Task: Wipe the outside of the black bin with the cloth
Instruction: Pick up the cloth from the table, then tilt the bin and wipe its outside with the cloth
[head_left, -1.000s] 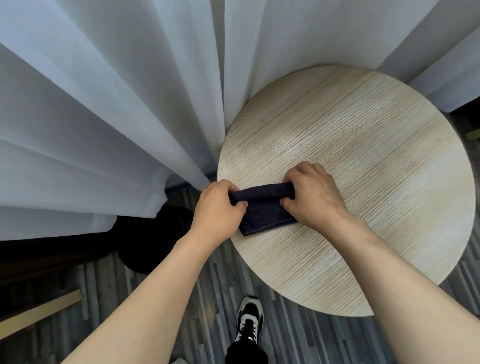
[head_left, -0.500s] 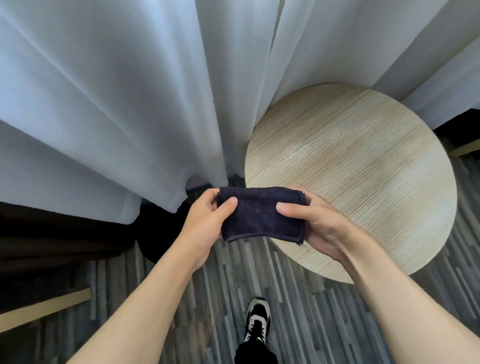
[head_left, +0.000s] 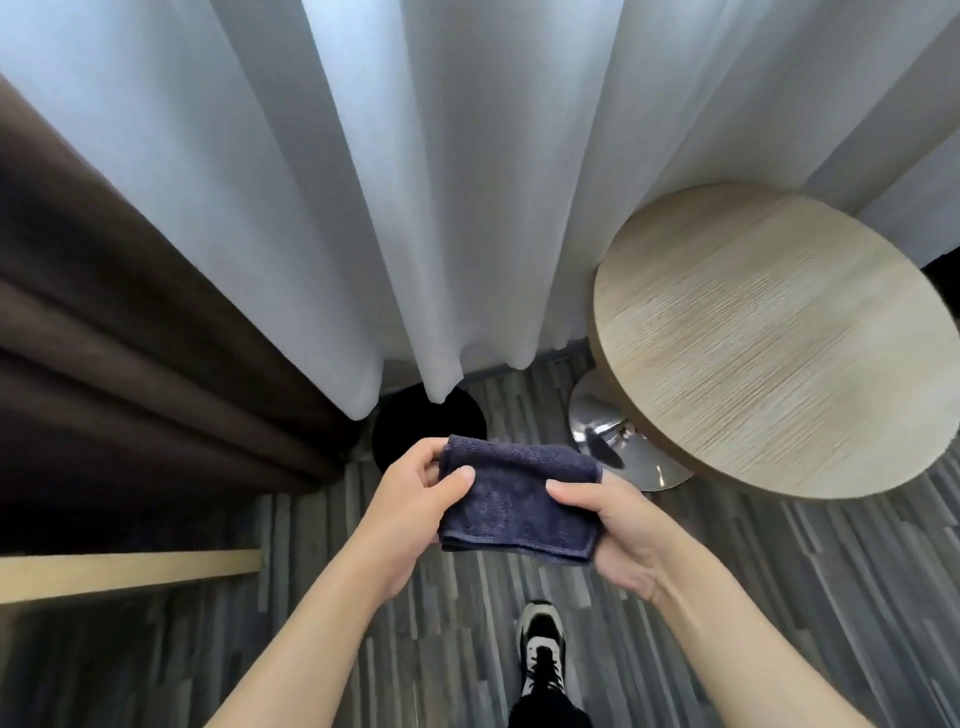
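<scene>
A folded dark navy cloth (head_left: 511, 501) is held flat between both hands, in the air over the floor. My left hand (head_left: 410, 493) grips its left edge, thumb on top. My right hand (head_left: 618, 525) grips its right edge, thumb on top. The black bin (head_left: 410, 431) stands on the floor just beyond the cloth, at the foot of the curtains. Only part of its dark round top shows; the white curtain hem and the cloth cover the rest.
A round wooden table (head_left: 769, 343) on a chrome base (head_left: 618, 441) stands to the right. White sheer curtains (head_left: 415, 182) hang ahead, a brown curtain (head_left: 114, 332) at left. A light wooden strip (head_left: 130, 569) runs along the lower left. My shoe (head_left: 540, 649) is on the striped floor.
Both hands lifted the cloth off the table and carried it left, out over the floor. The view swung left and down, bringing the black bin and the brown curtain into sight.
</scene>
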